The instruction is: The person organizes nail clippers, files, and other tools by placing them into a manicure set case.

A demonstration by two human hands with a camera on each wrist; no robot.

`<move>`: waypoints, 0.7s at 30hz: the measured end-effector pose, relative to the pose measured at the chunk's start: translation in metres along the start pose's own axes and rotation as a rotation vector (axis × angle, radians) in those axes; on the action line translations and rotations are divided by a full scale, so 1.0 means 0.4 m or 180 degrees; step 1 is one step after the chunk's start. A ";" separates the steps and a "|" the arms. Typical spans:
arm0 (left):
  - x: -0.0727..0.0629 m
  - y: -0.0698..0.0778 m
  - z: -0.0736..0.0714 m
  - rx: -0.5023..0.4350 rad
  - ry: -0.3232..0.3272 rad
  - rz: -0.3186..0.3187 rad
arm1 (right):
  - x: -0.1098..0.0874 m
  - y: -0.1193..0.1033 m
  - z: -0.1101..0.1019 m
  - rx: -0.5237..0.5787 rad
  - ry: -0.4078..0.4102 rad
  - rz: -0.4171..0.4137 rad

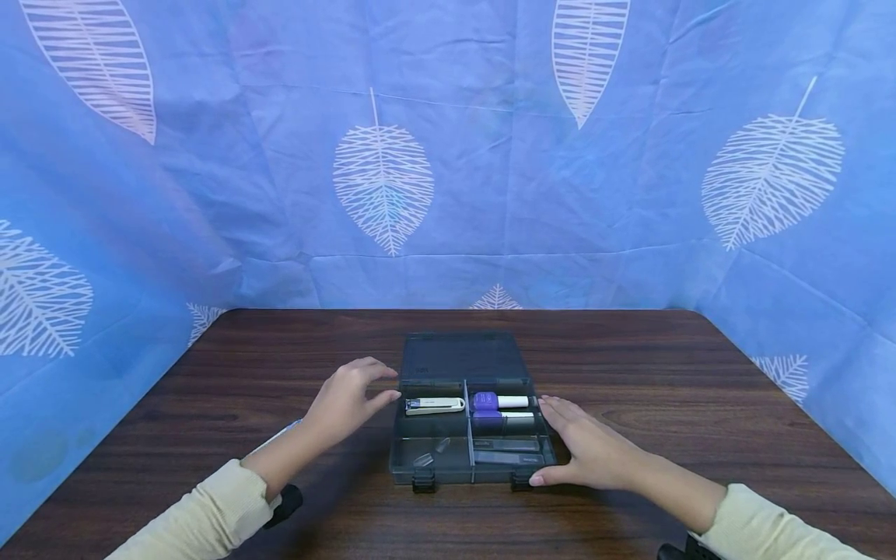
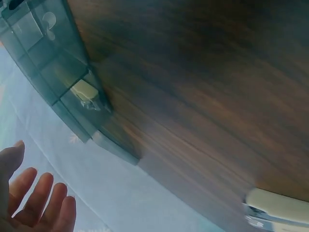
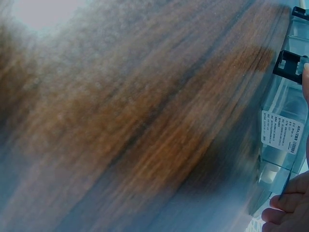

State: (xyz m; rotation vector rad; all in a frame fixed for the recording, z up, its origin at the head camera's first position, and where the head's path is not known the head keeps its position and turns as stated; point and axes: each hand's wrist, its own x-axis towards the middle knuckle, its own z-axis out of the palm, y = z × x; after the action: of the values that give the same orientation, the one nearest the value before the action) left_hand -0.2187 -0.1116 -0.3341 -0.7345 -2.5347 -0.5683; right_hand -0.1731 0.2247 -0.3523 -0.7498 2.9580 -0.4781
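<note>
A dark see-through compartment box [image 1: 432, 447] sits on the table with its lid [image 1: 458, 355] folded back. A cream nail clipper [image 1: 434, 405] lies in its left part, above two small clear pieces. On the right are two purple nail polish bottles [image 1: 485, 400] with white caps, and two dark flat strips [image 1: 507, 457]. My left hand [image 1: 357, 397] is beside the box's left edge, thumb and fingers spread, holding nothing. My right hand [image 1: 595, 447] rests against the box, straight fingers along its right side and thumb by the front right latch [image 1: 521, 481].
A cream, rounded object [image 2: 280, 208] with a metallic part lies on the table left of the box, mostly hidden behind my left wrist in the head view. The brown wooden table [image 1: 280, 334] ends at a blue leaf-print cloth [image 1: 462, 179].
</note>
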 end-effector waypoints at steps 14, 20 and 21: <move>-0.083 -0.077 -0.062 -0.0063 0.0159 -0.0263 | -0.002 -0.001 -0.002 0.0033 -0.0015 0.0005; -0.115 -0.108 -0.080 -0.0095 0.0167 -0.0349 | -0.003 -0.003 -0.002 0.0023 -0.0007 0.0001; -0.121 -0.113 -0.083 -0.0095 0.0156 -0.0375 | -0.003 -0.003 -0.001 0.0025 -0.0006 -0.0003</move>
State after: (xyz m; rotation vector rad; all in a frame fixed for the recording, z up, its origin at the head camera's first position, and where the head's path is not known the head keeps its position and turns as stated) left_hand -0.1981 -0.1822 -0.3434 -0.5769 -2.5413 -0.6565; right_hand -0.1717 0.2242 -0.3516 -0.7503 2.9522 -0.4884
